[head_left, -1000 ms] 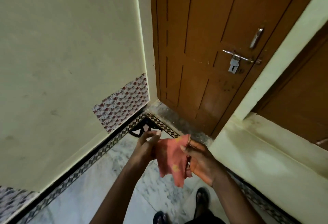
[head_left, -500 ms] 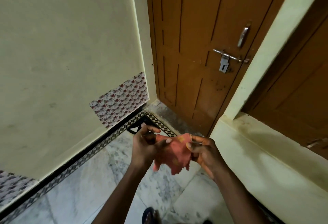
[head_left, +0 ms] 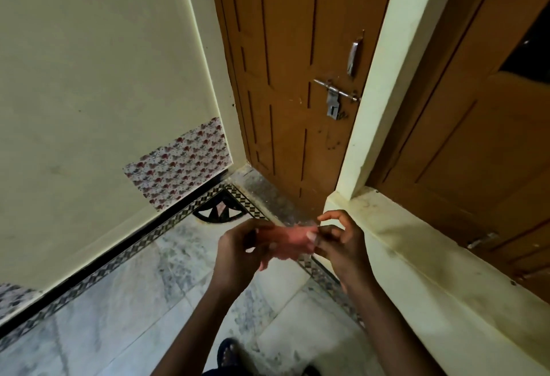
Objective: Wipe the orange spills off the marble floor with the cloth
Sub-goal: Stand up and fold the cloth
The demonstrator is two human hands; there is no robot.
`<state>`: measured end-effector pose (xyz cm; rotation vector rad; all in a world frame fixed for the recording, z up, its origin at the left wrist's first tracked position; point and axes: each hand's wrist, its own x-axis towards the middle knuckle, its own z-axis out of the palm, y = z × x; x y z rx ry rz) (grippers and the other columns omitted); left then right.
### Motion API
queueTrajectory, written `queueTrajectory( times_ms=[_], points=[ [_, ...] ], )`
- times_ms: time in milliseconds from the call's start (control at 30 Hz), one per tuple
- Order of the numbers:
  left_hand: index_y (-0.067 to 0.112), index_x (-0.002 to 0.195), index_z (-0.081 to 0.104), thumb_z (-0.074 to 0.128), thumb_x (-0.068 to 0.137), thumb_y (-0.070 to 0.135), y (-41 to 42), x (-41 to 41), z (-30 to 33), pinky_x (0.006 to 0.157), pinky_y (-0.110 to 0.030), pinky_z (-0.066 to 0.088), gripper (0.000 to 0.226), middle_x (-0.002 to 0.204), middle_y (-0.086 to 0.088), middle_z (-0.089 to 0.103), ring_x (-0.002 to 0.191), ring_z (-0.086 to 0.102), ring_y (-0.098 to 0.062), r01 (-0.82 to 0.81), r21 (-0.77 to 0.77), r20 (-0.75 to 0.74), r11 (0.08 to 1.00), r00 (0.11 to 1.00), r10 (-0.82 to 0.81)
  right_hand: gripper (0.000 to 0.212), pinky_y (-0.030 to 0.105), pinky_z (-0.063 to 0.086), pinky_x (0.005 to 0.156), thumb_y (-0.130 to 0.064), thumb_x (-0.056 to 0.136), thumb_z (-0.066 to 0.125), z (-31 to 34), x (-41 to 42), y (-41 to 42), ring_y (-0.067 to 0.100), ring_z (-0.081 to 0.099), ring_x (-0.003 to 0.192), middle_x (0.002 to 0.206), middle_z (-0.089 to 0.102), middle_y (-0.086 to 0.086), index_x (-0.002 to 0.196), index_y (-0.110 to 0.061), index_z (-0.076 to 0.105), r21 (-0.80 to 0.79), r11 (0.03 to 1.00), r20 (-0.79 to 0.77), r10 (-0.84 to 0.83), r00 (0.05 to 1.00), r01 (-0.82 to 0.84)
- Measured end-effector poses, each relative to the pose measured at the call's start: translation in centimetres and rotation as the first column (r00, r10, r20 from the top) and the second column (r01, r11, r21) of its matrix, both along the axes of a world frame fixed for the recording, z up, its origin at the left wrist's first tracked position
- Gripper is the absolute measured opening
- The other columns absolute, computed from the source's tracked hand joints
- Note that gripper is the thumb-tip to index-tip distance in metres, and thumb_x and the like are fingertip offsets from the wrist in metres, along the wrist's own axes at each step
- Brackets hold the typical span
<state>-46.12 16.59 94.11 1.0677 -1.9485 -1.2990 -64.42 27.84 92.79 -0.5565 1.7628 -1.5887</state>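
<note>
left hand point(head_left: 238, 252) grips cloth's 9 o'clock end | right hand point(head_left: 339, 244) pinches 3 o'clock end | cloth point(head_left: 287, 241) bunched between hands, above marble floor point(head_left: 125, 301) | door point(head_left: 297, 78) at 12 o'clock

Pink-red cloth point(head_left: 290, 241), grey-veined white marble floor point(head_left: 125, 310), black-and-white patterned border point(head_left: 98, 274), brown door point(head_left: 297, 63), pale cream wall point(head_left: 89, 78)
</note>
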Motion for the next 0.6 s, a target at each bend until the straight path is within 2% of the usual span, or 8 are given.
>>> queueTrajectory(
  times_ms=[67, 133, 167, 300, 400, 467, 567, 600],
  points=[
    [0.024, 0.103, 0.076, 0.078, 0.08, -0.012, 0.2, -0.9, -0.1, 0.073, -0.023, 0.063, 0.043, 0.09, 0.011, 0.081, 0.083, 0.077, -0.004, 0.013, -0.098, 0.074, 0.995, 0.997, -0.006, 0.03, 0.042, 0.067, 0.076, 0.002, 0.084, 0.084, 0.2, -0.9, 0.3, 0.027, 0.078, 0.091, 0.089, 0.081, 0.001, 0.091, -0.026, 0.075, 0.015, 0.999, -0.105, 0.039, 0.994, -0.037],
    [0.021, 0.106, 0.078, 0.078, 0.079, -0.011, 0.0, -1.8, 0.0, 0.074, -0.021, 0.061, 0.042, 0.093, 0.012, 0.08, 0.084, 0.075, -0.001, 0.035, -0.175, 0.126, 0.984, 0.992, -0.013, 0.037, 0.025, 0.063, 0.072, 0.005, 0.081, 0.085, 0.7, -1.5, 0.4, 0.015, 0.078, 0.088, 0.089, 0.08, -0.006, 0.093, -0.029, 0.076, 0.038, 0.995, -0.151, 0.092, 0.984, -0.087],
    [0.019, 0.108, 0.079, 0.078, 0.079, -0.011, -0.2, -2.2, 0.2, 0.075, -0.021, 0.061, 0.041, 0.095, 0.011, 0.079, 0.085, 0.075, -0.001, 0.051, -0.203, 0.145, 0.978, 0.989, -0.021, 0.042, 0.021, 0.062, 0.071, 0.006, 0.079, 0.087, 1.1, -1.6, 0.4, 0.01, 0.078, 0.088, 0.091, 0.08, -0.009, 0.094, -0.031, 0.075, 0.05, 0.993, -0.178, 0.116, 0.977, -0.109],
    [0.014, 0.104, 0.082, 0.08, 0.081, -0.008, -1.5, -3.5, 1.1, 0.072, -0.012, 0.056, 0.032, 0.098, 0.015, 0.063, 0.085, 0.067, -0.003, 0.118, -0.311, 0.168, 0.943, 0.984, -0.068, 0.036, 0.017, 0.06, 0.072, -0.001, 0.082, 0.088, 1.6, -2.3, -0.1, 0.002, 0.072, 0.087, 0.092, 0.075, -0.016, 0.085, -0.035, 0.074, 0.098, 0.991, -0.386, 0.117, 0.915, -0.085],
    [0.015, 0.093, 0.079, 0.083, 0.083, -0.003, -2.8, -4.2, 2.5, 0.074, -0.009, 0.051, 0.021, 0.103, 0.012, 0.051, 0.092, 0.06, -0.007, 0.133, -0.347, 0.1, 0.929, 0.99, -0.104, 0.031, 0.012, 0.057, 0.072, -0.006, 0.081, 0.09, 3.1, -3.1, -0.4, 0.007, 0.066, 0.095, 0.102, 0.062, -0.002, 0.082, -0.032, 0.072, 0.069, 0.996, -0.491, 0.09, 0.866, -0.064],
    [0.015, 0.091, 0.073, 0.083, 0.088, 0.01, -3.9, -4.9, 4.2, 0.078, -0.015, 0.056, 0.012, 0.11, 0.005, 0.054, 0.099, 0.062, -0.01, 0.165, -0.259, -0.05, 0.952, 0.982, -0.184, 0.026, 0.016, 0.059, 0.08, -0.009, 0.085, 0.087, 4.8, -4.4, -0.5, 0.007, 0.065, 0.105, 0.111, 0.06, 0.001, 0.085, -0.029, 0.071, 0.0, 0.994, -0.503, 0.094, 0.859, -0.109],
    [0.014, 0.108, 0.06, 0.075, 0.096, 0.03, -5.1, -6.4, 6.5, 0.075, -0.04, 0.062, 0.024, 0.112, -0.014, 0.065, 0.097, 0.071, -0.028, 0.332, 0.088, -0.291, 0.939, 0.91, -0.295, 0.01, 0.03, 0.06, 0.081, -0.02, 0.096, 0.078, 6.9, -6.5, -1.2, 0.014, 0.071, 0.103, 0.105, 0.069, 0.006, 0.094, -0.018, 0.068, -0.038, 0.984, -0.36, 0.148, 0.921, -0.173],
    [0.014, 0.113, 0.056, 0.075, 0.097, 0.028, -5.4, -6.9, 6.5, 0.074, -0.04, 0.062, 0.029, 0.111, -0.018, 0.068, 0.096, 0.073, -0.03, 0.38, 0.189, -0.307, 0.906, 0.899, -0.313, 0.012, 0.036, 0.062, 0.08, -0.022, 0.098, 0.076, 7.0, -7.0, -1.5, 0.019, 0.073, 0.098, 0.101, 0.07, 0.012, 0.095, -0.015, 0.066, -0.004, 0.984, -0.301, 0.167, 0.939, -0.176]
  ],
)
